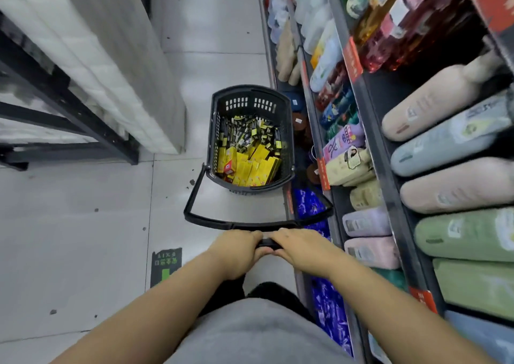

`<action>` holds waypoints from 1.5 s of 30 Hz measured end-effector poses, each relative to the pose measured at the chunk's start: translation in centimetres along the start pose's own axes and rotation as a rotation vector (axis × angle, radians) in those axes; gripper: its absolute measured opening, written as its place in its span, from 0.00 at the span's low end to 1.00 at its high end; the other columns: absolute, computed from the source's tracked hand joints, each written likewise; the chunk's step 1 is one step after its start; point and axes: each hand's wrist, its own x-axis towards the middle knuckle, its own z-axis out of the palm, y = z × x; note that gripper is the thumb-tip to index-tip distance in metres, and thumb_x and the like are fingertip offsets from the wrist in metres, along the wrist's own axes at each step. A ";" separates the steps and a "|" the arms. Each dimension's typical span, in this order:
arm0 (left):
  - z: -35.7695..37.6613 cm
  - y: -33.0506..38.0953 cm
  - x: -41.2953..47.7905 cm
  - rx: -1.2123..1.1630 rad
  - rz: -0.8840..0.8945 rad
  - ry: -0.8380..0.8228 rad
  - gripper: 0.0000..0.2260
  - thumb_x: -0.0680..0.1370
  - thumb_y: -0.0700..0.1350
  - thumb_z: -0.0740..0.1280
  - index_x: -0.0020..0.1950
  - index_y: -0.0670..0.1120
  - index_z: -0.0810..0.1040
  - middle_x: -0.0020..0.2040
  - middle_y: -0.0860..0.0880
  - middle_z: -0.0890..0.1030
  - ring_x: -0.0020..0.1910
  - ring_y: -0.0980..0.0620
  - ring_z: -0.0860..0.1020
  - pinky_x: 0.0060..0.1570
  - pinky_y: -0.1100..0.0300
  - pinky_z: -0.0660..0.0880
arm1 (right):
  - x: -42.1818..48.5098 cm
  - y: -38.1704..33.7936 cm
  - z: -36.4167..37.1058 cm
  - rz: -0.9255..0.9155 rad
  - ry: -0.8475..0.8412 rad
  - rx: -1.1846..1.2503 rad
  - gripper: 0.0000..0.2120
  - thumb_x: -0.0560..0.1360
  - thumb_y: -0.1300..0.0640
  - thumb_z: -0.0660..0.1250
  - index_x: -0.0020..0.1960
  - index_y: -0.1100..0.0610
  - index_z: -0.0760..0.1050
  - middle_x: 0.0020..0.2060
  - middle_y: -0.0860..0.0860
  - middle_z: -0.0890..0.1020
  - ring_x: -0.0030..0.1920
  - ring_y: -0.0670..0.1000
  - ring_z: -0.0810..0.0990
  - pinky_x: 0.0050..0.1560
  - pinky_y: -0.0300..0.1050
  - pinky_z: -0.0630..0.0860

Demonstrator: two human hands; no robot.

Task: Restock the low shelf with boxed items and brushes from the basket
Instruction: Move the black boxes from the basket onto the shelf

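A black plastic basket (222,105) stands on the tiled floor in the aisle, beside the shelving on the right. Inside lie several yellow boxes (250,166) at the near end and a heap of small black-and-yellow packed items (247,133) behind them. The basket's long black handle (194,194) reaches back toward me. My left hand (236,252) and my right hand (303,249) grip the handle's end side by side, fingers curled over it. The low shelf (308,205) beside the basket holds blue packets.
Tall shelves (389,191) on the right carry rolled towels, bottles and boxed goods. A white pillar (125,66) and a black metal rack (69,113) stand on the left. A green floor sticker (166,265) lies near my feet. Grey tiles run ahead.
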 end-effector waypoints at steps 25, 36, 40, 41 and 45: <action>-31.1 -14.0 37.7 -0.165 -0.115 -0.028 0.13 0.81 0.55 0.55 0.46 0.47 0.68 0.51 0.41 0.80 0.52 0.41 0.76 0.43 0.54 0.64 | 32.0 28.5 -30.5 -0.024 -0.016 0.057 0.20 0.79 0.43 0.56 0.68 0.50 0.67 0.54 0.53 0.76 0.58 0.56 0.74 0.54 0.52 0.70; -47.4 -25.9 52.7 -0.142 -0.052 -0.026 0.13 0.82 0.52 0.56 0.51 0.43 0.70 0.53 0.42 0.77 0.50 0.42 0.75 0.42 0.55 0.63 | 50.1 37.4 -44.4 0.016 0.021 -0.004 0.21 0.79 0.43 0.56 0.70 0.48 0.65 0.56 0.52 0.76 0.57 0.55 0.74 0.51 0.48 0.67; -55.5 -30.1 58.2 -0.118 -0.050 -0.063 0.13 0.82 0.51 0.54 0.54 0.42 0.69 0.54 0.41 0.76 0.51 0.42 0.74 0.41 0.55 0.63 | 57.1 39.9 -50.9 0.075 0.025 -0.010 0.19 0.79 0.46 0.57 0.68 0.50 0.66 0.55 0.54 0.75 0.57 0.57 0.74 0.45 0.48 0.63; -57.3 -30.9 59.5 -0.121 -0.052 -0.059 0.13 0.82 0.50 0.54 0.54 0.41 0.69 0.54 0.41 0.77 0.50 0.42 0.74 0.40 0.55 0.63 | 58.7 40.6 -52.5 0.086 0.029 -0.003 0.18 0.79 0.47 0.58 0.67 0.51 0.66 0.54 0.54 0.75 0.57 0.57 0.74 0.44 0.47 0.61; -62.9 -34.0 64.7 -0.143 -0.055 -0.065 0.12 0.82 0.51 0.55 0.51 0.42 0.68 0.52 0.41 0.78 0.50 0.41 0.75 0.40 0.54 0.64 | 64.3 44.0 -57.9 0.083 -0.003 -0.017 0.17 0.79 0.48 0.58 0.66 0.52 0.66 0.54 0.55 0.76 0.56 0.58 0.74 0.46 0.51 0.65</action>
